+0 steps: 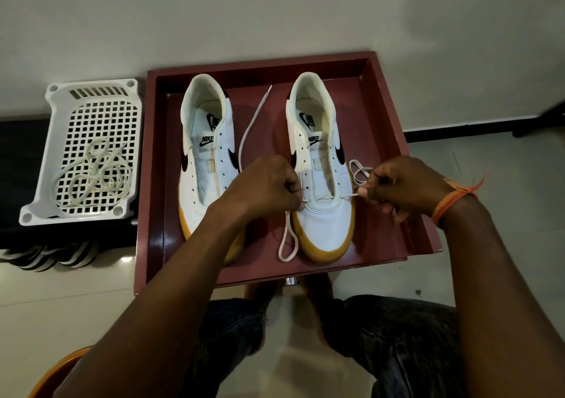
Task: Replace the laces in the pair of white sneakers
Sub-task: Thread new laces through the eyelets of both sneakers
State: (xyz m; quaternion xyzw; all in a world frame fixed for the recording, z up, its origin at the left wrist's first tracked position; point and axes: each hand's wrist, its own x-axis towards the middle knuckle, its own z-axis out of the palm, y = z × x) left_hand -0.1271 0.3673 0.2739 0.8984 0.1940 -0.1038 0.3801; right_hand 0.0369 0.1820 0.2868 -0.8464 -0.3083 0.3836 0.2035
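Observation:
Two white sneakers with yellow soles stand side by side in a dark red tray [394,128], toes toward me. The left sneaker [208,140] has no lace in its eyelets. A white lace [287,238] runs through the lowest eyelets of the right sneaker [321,165]. My left hand [263,183] pinches the lace at the left bottom eyelet; a loop hangs below it and a long end trails up between the shoes. My right hand [400,183] pinches the lace at the right bottom eyelet, with loops of lace above its fingers.
A white perforated plastic basket [82,153] lies left of the tray on a dark surface, with a tangle of pale laces [94,174] on it. My knees are below the tray. An orange chair edge [58,373] shows at bottom left. A wall rises behind.

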